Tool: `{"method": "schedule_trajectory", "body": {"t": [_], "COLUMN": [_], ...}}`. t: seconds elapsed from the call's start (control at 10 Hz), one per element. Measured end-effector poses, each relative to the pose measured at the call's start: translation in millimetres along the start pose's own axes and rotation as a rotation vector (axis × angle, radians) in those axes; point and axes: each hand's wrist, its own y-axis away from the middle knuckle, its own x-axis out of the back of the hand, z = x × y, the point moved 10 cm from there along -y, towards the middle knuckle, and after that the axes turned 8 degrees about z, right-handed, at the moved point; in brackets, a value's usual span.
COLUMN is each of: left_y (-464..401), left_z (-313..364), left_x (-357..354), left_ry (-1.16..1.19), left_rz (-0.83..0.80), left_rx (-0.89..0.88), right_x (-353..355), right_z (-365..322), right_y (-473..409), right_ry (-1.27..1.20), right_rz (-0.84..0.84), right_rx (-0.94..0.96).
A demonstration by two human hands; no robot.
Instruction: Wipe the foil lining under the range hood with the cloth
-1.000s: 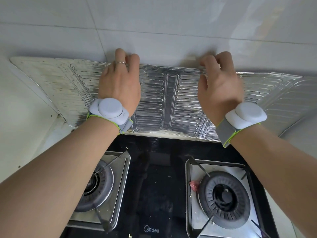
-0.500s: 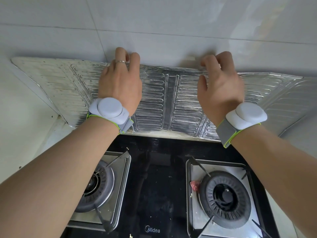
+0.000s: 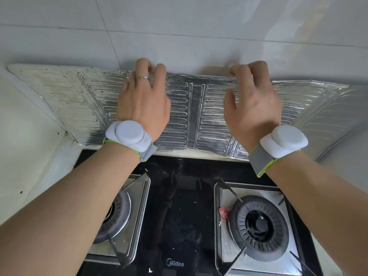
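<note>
The embossed silver foil lining [image 3: 196,116] stands against the tiled wall behind the stove, and its left part is stained and dull. My left hand [image 3: 143,104] lies on the foil left of centre, fingers curled over its top edge. My right hand [image 3: 253,108] does the same right of centre, thumb resting on the foil's front. Both hands grip the top edge. No cloth is in view. The range hood is out of frame.
Below the foil lies a black glass gas stove [image 3: 179,206] with a left burner [image 3: 117,214] and a right burner [image 3: 258,226]. A small pink scrap [image 3: 224,212] sits by the right burner. Grey tiled wall [image 3: 179,36] rises above. Both wrists carry grey band devices.
</note>
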Motion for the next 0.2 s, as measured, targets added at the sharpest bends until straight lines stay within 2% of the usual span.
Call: {"method": "schedule_trajectory", "body": {"t": [0.2], "left_y": [34], "left_z": [18], "left_x": [4], "left_ry": [-0.014], "left_rz": [-0.001], "left_rx": [0.007], "right_x": [2], "right_z": [-6], "right_y": [24], "right_ry": [-0.052], "right_rz": [-0.021], "right_rx": [-0.013]}}
